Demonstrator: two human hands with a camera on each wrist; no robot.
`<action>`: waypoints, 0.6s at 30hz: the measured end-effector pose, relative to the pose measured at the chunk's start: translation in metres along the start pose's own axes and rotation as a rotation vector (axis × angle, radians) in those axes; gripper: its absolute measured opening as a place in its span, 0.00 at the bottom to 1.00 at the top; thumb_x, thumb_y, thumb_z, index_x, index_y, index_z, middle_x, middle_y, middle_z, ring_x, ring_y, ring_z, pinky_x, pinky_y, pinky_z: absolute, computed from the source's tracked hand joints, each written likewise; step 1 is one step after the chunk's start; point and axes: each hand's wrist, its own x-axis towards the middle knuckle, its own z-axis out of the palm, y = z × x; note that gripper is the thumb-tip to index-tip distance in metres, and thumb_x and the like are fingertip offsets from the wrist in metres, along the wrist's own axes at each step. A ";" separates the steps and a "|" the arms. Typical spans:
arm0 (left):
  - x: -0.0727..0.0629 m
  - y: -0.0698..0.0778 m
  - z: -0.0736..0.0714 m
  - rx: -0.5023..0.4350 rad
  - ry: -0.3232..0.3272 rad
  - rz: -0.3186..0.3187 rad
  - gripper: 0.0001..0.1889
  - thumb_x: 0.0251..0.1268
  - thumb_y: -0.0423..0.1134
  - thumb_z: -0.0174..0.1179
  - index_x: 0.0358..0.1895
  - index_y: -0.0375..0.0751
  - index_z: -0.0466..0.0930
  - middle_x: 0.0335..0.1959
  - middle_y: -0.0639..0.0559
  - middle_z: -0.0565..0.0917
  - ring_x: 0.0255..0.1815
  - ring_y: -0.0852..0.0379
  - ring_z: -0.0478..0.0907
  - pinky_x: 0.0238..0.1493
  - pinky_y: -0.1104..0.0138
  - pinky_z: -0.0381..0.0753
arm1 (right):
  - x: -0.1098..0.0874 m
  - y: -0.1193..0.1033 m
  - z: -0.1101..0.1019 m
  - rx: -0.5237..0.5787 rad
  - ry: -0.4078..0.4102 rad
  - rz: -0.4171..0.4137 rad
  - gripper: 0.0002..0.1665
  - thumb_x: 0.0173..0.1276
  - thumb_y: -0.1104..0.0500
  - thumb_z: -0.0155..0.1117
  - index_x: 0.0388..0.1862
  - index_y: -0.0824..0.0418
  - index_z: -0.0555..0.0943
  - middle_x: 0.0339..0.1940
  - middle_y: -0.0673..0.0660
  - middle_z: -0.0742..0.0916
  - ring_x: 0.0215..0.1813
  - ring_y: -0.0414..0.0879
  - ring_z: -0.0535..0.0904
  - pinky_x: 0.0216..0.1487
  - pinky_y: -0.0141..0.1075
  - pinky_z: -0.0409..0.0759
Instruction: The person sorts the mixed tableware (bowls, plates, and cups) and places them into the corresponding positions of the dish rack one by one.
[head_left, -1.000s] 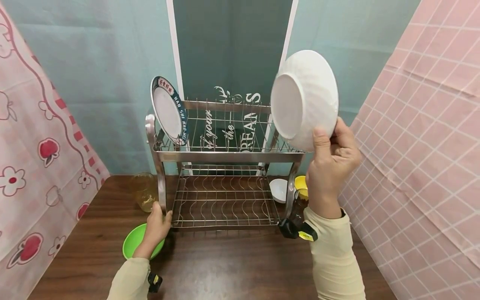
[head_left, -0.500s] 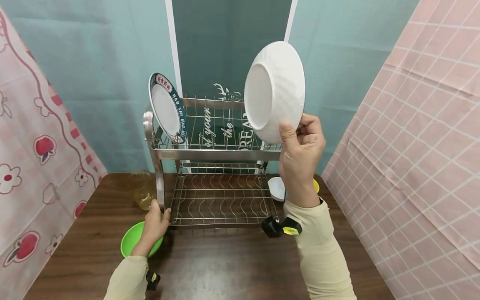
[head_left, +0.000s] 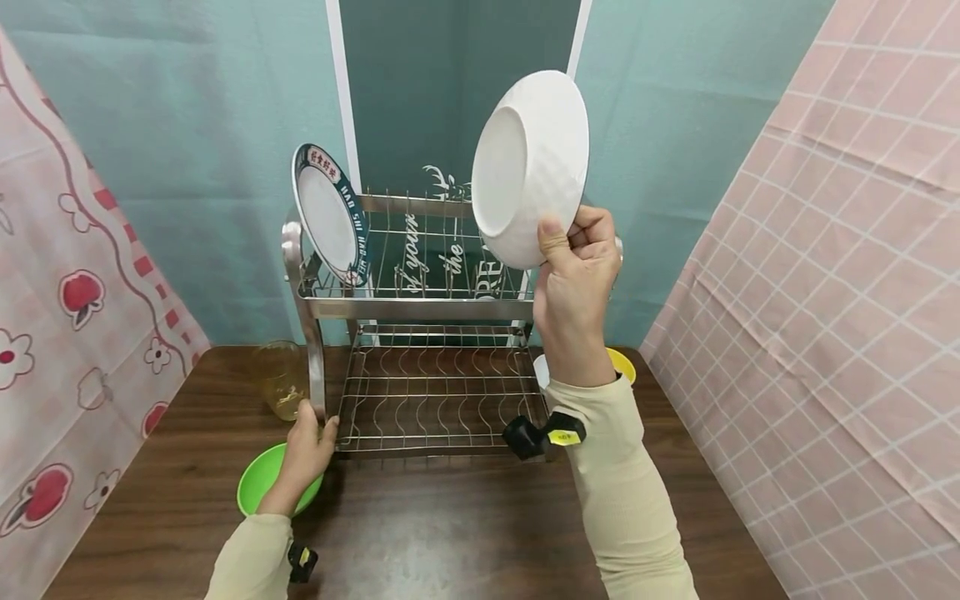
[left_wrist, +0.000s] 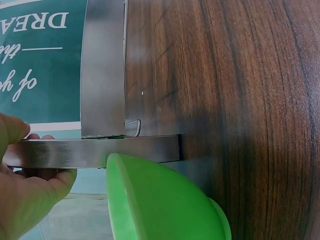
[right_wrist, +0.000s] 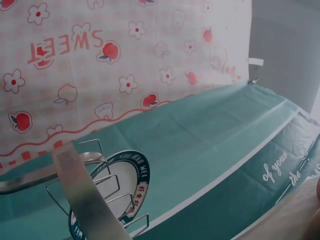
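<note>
In the head view my right hand (head_left: 577, 283) holds a deep white plate (head_left: 536, 167) by its lower edge, thumb on the outside. The plate is on edge, underside and foot ring towards me, in front of the upper tier's right part. My left hand (head_left: 300, 454) grips the left leg of a two-tier metal dish rack (head_left: 420, 309); the left wrist view shows thumb and fingers around that leg (left_wrist: 90, 152). A teal-rimmed plate (head_left: 327, 217) leans in the upper tier's left end. Only a pale strip of the held plate (right_wrist: 280, 220) shows in the right wrist view.
A green bowl (head_left: 258, 483) sits beside the rack's left leg, partly behind my left wrist. An amber glass (head_left: 281, 383) stands behind it. Right of the rack, a yellow dish (head_left: 622, 365) and a white bowl (head_left: 540, 371) are mostly hidden by my right arm. Curtains hang around the table.
My right hand has carried the white plate left and slightly up, from beyond the rack's right end to over its upper tier. My left hand keeps its grip on the leg.
</note>
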 end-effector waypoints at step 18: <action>0.000 0.000 0.002 -0.002 0.016 0.008 0.10 0.63 0.27 0.53 0.38 0.32 0.60 0.31 0.36 0.71 0.32 0.39 0.70 0.35 0.49 0.68 | -0.021 0.011 0.033 -0.119 -0.071 0.073 0.09 0.62 0.77 0.54 0.31 0.65 0.73 0.26 0.56 0.78 0.29 0.42 0.73 0.29 0.28 0.71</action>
